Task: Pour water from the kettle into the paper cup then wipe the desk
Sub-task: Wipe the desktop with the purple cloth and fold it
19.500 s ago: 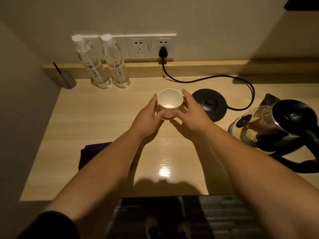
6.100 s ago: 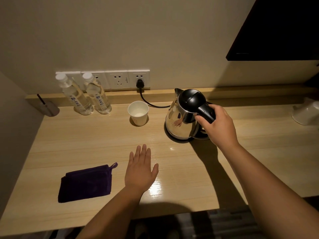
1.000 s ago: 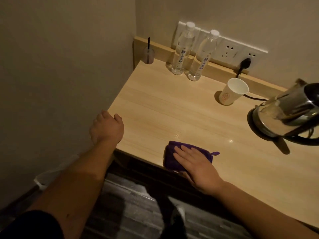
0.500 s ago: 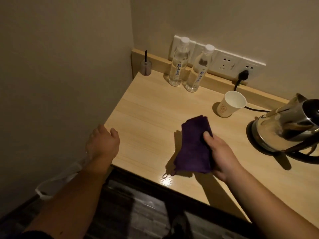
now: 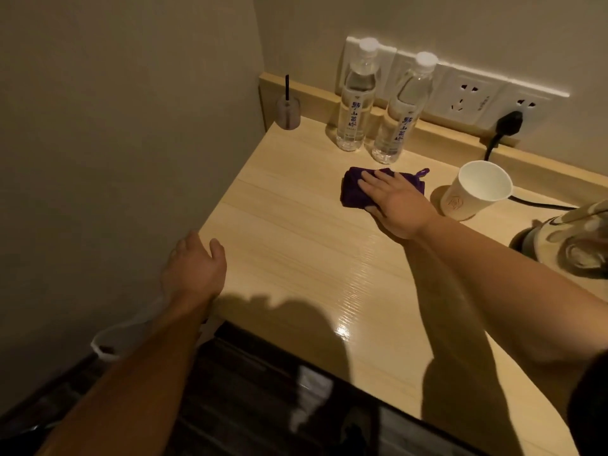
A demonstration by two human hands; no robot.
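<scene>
A folded purple cloth lies flat on the light wooden desk, in front of the two bottles. My right hand presses down on the cloth with its fingers spread over it. Just right of that hand stands the white paper cup, upright. The steel kettle shows only partly at the right edge, blurred. My left hand rests on the desk's left front corner, fingers loosely curled, holding nothing.
Two clear water bottles stand against the back ledge. A small holder with a black stick sits in the far left corner. A black plug and its cord run behind the cup. The wall closes off the left side.
My right hand has carried the cloth from mid-air over the desk's middle to the back of the desk and laid it flat near the bottles. The left hand has stayed at the corner.
</scene>
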